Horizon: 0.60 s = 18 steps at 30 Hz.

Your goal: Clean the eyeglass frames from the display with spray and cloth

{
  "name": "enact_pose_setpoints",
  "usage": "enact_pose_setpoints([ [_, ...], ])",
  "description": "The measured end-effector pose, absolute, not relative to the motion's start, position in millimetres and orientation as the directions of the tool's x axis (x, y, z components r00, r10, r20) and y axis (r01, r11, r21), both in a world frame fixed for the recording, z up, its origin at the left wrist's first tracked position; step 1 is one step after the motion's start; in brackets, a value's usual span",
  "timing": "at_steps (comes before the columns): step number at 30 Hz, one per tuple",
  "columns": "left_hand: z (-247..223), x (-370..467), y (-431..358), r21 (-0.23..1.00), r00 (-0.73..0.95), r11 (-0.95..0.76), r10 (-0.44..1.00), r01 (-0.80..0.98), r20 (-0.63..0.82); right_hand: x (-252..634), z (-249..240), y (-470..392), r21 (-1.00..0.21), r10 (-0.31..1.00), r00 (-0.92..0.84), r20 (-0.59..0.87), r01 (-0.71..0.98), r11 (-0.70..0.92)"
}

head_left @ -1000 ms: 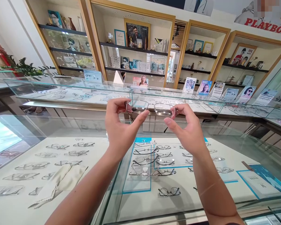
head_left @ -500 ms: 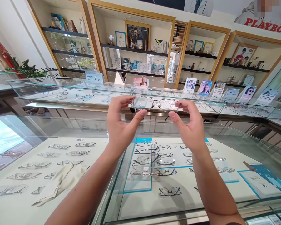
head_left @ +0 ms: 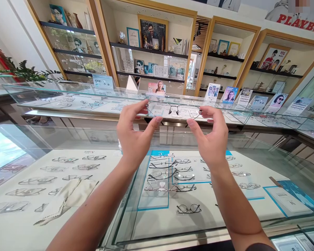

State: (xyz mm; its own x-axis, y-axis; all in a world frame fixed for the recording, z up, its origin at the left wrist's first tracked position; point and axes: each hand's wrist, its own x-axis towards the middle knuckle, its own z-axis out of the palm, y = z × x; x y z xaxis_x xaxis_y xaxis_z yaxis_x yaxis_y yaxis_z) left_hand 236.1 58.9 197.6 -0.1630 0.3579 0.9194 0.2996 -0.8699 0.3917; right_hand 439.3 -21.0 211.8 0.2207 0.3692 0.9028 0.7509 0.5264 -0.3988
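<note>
A pair of thin-rimmed eyeglasses [head_left: 174,111] is held up in the air, above the far edge of the near glass display case. My left hand [head_left: 136,127] grips its left end between thumb and fingers. At the opposite end, my right hand [head_left: 210,130] pinches the frame the same way. Clear lenses let the counter behind show through, and the dark nose pads sit at the middle. The temples are mostly hidden by my fingers. Below my left forearm, a cream cleaning cloth [head_left: 70,197] lies crumpled on the glass top.
Rows of eyeglasses [head_left: 161,174] lie inside the near glass case [head_left: 146,233]. One round pair [head_left: 188,208] sits toward its front. A second glass counter [head_left: 94,101] crosses behind, with upright cards [head_left: 229,94] on top. Wooden-framed shelves [head_left: 149,45] line the back wall.
The eyeglasses have tilted slightly and risen a little in view, with both hands still on them. The whole scene has shifted slightly as the camera moved.
</note>
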Motion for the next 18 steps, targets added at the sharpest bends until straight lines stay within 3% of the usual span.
enact_pose_setpoints([
  [8, 195.4, 241.2, 57.5, 0.510, -0.196, -0.830, 0.474, 0.227, 0.858, 434.3, 212.0, -21.9, -0.501, 0.396, 0.321, 0.861, 0.677, 0.540],
  [18, 193.8, 241.5, 59.3, 0.522, -0.239, -0.823, 0.473, 0.224, 0.848, 432.0, 209.9, -21.6, -0.460, 0.373, 0.295, 0.880, 0.727, 0.509],
])
